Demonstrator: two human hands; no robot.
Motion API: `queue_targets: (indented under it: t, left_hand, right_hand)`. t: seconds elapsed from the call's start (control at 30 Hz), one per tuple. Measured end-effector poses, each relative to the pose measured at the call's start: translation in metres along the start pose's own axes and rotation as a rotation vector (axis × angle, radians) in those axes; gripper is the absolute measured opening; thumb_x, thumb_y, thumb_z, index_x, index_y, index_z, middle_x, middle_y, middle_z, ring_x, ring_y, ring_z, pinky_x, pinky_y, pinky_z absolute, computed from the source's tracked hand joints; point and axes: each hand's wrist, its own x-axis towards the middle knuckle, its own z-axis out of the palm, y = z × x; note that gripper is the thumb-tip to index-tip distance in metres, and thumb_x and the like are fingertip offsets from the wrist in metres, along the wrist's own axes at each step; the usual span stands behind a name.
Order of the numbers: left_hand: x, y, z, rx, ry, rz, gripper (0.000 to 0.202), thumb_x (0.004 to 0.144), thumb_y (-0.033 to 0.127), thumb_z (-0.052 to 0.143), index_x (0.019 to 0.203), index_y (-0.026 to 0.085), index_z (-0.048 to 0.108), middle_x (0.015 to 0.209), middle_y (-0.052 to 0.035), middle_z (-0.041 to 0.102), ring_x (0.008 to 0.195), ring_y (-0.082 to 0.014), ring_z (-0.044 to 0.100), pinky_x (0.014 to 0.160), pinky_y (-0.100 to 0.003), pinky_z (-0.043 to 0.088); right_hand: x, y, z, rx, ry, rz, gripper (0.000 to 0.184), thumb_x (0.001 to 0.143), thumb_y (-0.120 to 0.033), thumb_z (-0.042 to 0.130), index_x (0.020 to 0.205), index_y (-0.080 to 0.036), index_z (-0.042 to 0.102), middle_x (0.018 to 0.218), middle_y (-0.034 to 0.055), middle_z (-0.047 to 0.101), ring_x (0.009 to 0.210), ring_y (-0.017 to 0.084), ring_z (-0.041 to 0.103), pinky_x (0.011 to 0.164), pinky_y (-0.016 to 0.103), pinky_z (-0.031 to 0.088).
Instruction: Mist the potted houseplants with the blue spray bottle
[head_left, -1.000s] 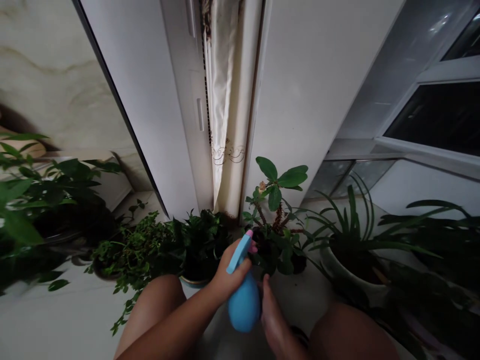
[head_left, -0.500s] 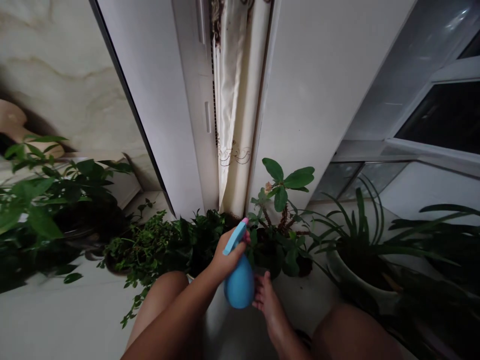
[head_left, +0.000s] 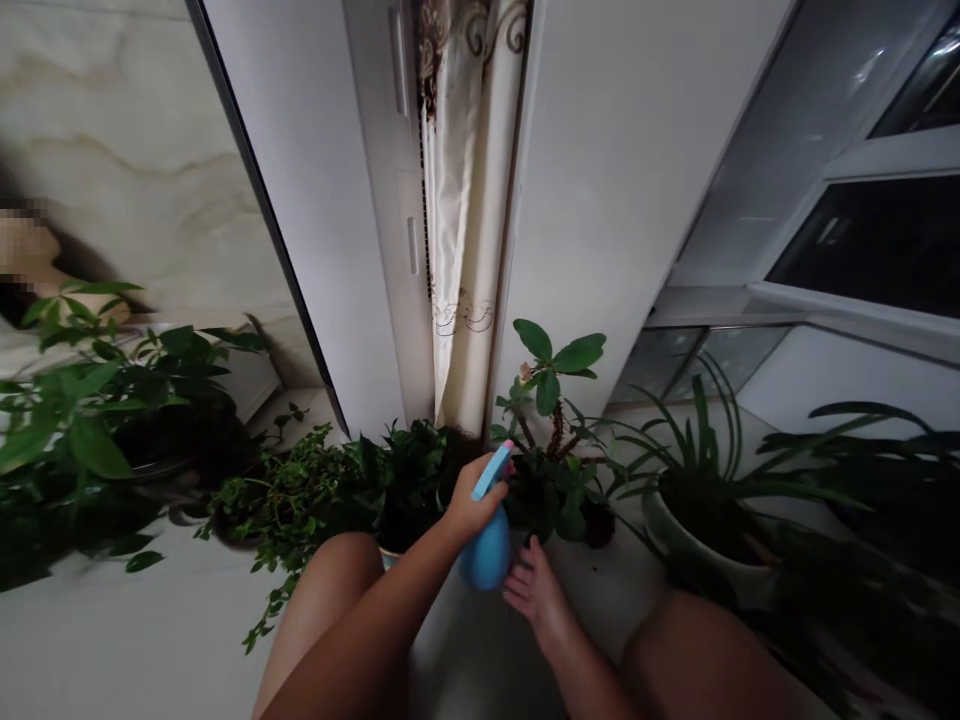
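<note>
A blue spray bottle (head_left: 487, 555) with a pink nozzle tip is in my left hand (head_left: 474, 497), whose fingers wrap round its neck below the blue head. The nozzle leans toward a thorny-stemmed plant (head_left: 556, 425) with broad green leaves, just ahead. Beside the lower right side of the bottle is my right hand (head_left: 534, 590), fingers spread and holding nothing; whether its fingertips touch the bottle I cannot tell. Left of the bottle grows a dark leafy plant (head_left: 397, 470) in a pot, partly hidden by my left arm.
A trailing small-leaved plant (head_left: 281, 500) and a large leafy plant (head_left: 90, 400) are at the left. To the right stands a white pot (head_left: 667, 530) with long narrow leaves. A cream curtain (head_left: 472, 370) hangs between white panels behind. My knees flank my arms.
My left hand and the spray bottle have shifted slightly right, and the bottle's base has risen a little. My right hand stays beside it, fingers still spread. The view has turned slightly.
</note>
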Motion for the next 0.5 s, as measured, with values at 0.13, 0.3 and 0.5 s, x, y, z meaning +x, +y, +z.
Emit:
queue_targets:
  t: [0.13, 0.3, 0.5]
  left_hand:
    - [-0.008, 0.005, 0.012, 0.072, 0.095, 0.065, 0.026, 0.065, 0.017, 0.048, 0.089, 0.014, 0.059, 0.090, -0.0069, 0.063, 0.086, -0.0199, 0.059, 0.083, -0.034, 0.046]
    - [0.002, 0.020, 0.015, 0.122, 0.247, 0.057, 0.018, 0.068, 0.015, 0.047, 0.083, 0.016, 0.056, 0.084, -0.0038, 0.060, 0.081, -0.0168, 0.057, 0.080, -0.030, 0.045]
    - [0.048, 0.036, 0.022, 0.150, 0.185, 0.071, 0.017, 0.070, 0.013, 0.049, 0.085, 0.015, 0.055, 0.085, -0.0044, 0.061, 0.081, -0.0163, 0.056, 0.081, -0.030, 0.045]
  right_hand:
    - [-0.013, 0.003, 0.005, 0.039, -0.027, 0.074, 0.055, 0.073, -0.064, 0.052, 0.103, -0.018, 0.057, 0.093, 0.0115, 0.067, 0.090, 0.026, 0.062, 0.076, 0.038, 0.046]
    - [-0.031, -0.014, 0.010, 0.091, -0.102, -0.089, 0.050, 0.068, -0.055, 0.062, 0.103, -0.021, 0.057, 0.097, 0.0058, 0.067, 0.091, 0.022, 0.060, 0.071, 0.032, 0.045]
    - [-0.026, -0.051, 0.015, 0.121, -0.177, -0.180, 0.056, 0.066, -0.056, 0.060, 0.108, -0.020, 0.056, 0.096, 0.0043, 0.067, 0.091, 0.019, 0.059, 0.072, 0.029, 0.044]
